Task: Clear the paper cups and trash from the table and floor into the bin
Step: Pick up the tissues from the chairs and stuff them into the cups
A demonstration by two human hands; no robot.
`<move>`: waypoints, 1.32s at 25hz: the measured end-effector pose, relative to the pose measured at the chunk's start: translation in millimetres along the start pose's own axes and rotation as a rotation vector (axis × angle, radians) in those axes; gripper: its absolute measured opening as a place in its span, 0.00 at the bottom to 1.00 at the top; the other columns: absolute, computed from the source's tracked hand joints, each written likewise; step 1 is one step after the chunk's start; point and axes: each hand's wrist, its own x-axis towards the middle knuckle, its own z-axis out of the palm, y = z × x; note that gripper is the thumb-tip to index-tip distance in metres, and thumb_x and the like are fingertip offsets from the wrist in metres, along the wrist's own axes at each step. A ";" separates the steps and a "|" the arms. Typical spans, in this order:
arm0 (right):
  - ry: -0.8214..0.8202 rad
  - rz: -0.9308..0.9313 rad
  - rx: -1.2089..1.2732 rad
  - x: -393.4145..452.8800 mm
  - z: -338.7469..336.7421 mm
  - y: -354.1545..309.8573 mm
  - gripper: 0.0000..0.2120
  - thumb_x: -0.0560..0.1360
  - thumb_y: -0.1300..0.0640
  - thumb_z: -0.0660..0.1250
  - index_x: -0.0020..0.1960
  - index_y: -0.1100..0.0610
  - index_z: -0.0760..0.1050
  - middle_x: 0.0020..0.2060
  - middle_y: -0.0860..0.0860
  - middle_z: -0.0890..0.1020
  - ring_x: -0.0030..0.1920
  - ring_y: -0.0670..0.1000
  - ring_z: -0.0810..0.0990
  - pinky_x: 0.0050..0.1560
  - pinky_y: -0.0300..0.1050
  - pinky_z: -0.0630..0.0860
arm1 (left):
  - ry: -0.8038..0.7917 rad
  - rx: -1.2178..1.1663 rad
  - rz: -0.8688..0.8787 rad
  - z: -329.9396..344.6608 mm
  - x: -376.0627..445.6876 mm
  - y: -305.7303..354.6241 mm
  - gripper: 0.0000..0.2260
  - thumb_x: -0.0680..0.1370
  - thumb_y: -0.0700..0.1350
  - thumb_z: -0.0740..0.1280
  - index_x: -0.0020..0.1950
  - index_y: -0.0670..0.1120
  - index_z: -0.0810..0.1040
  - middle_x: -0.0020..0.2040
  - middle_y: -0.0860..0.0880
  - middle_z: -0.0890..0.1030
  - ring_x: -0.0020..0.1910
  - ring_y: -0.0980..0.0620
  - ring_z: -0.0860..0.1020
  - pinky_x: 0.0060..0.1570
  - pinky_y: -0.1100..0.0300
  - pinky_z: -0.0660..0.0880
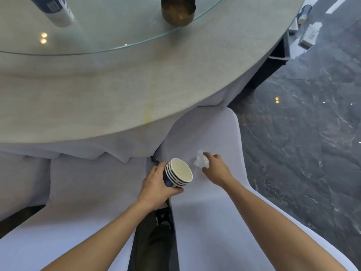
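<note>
My left hand (156,184) is shut on a stack of several nested paper cups (178,173), dark blue outside with white rims, their mouths tilted up toward me. A crumpled white tissue (201,160) lies on the seat of a white-covered chair (214,133). My right hand (215,169) reaches onto that seat, thumb and fingers curled around the tissue and touching it. Another blue paper cup (304,13) lies on the dark floor at the far right, beyond the table. White paper trash (310,34) lies near it on the floor.
A round table (97,94) with a grey cloth fills the upper view, topped by a glass turntable (117,36) carrying a brass bowl (177,10) and a blue-white container (54,8). A second covered chair (78,192) stands at left. Dark marble floor (302,133) spreads right.
</note>
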 end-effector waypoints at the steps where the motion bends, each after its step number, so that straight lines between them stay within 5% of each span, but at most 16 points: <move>1: -0.018 0.004 -0.027 12.5 9.8 7.5 0.29 0.80 0.57 0.65 0.79 0.49 0.62 0.68 0.58 0.70 0.55 0.64 0.81 0.54 0.55 0.79 | 0.000 -0.001 -0.010 3.9 6.5 -3.9 0.39 0.63 0.55 0.84 0.70 0.55 0.71 0.64 0.51 0.76 0.64 0.47 0.76 0.63 0.45 0.77; 6: 0.035 -0.035 -0.195 72.6 52.2 36.2 0.26 0.79 0.60 0.64 0.76 0.48 0.64 0.64 0.57 0.70 0.49 0.62 0.81 0.40 0.50 0.75 | 0.028 -0.032 -0.044 21.4 38.9 -24.8 0.39 0.63 0.53 0.84 0.71 0.54 0.72 0.66 0.51 0.76 0.66 0.48 0.76 0.64 0.44 0.77; 13: 0.005 -0.054 -0.143 92.7 83.6 52.7 0.07 0.77 0.65 0.58 0.52 0.60 0.72 0.52 0.59 0.77 0.45 0.62 0.78 0.41 0.51 0.74 | 0.016 -0.045 -0.092 35.0 40.7 -30.8 0.39 0.62 0.55 0.83 0.70 0.55 0.72 0.65 0.51 0.77 0.63 0.49 0.78 0.63 0.48 0.78; 16: 0.021 0.002 0.128 68.4 53.3 45.4 0.09 0.75 0.66 0.58 0.52 0.58 0.73 0.49 0.57 0.80 0.45 0.61 0.79 0.43 0.52 0.76 | 0.013 -0.012 -0.088 32.6 26.9 -15.2 0.40 0.62 0.54 0.84 0.71 0.56 0.72 0.66 0.51 0.76 0.64 0.50 0.77 0.63 0.52 0.76; 21: 0.046 -0.040 0.964 -8.5 -54.2 -10.4 0.05 0.69 0.62 0.70 0.43 0.55 0.75 0.39 0.52 0.83 0.41 0.53 0.84 0.46 0.62 0.85 | -0.021 0.048 -0.048 16.1 -4.0 47.2 0.40 0.64 0.53 0.84 0.72 0.56 0.70 0.64 0.51 0.74 0.66 0.46 0.76 0.66 0.46 0.75; 27: 0.013 -0.268 1.281 -117.8 -162.1 -50.9 0.08 0.75 0.70 0.68 0.45 0.57 0.78 0.38 0.52 0.87 0.40 0.54 0.87 0.39 0.48 0.84 | 0.093 0.020 0.112 -11.7 -53.2 131.9 0.40 0.62 0.57 0.82 0.71 0.61 0.70 0.62 0.54 0.76 0.63 0.49 0.78 0.62 0.43 0.78; 33: 0.014 -0.374 0.988 -205.1 -181.7 -18.1 0.08 0.79 0.66 0.64 0.55 0.62 0.79 0.49 0.60 0.85 0.48 0.54 0.83 0.53 0.59 0.82 | 0.202 0.058 0.269 -5.9 -105.1 194.2 0.39 0.62 0.58 0.82 0.70 0.61 0.71 0.59 0.58 0.77 0.58 0.53 0.78 0.53 0.57 0.75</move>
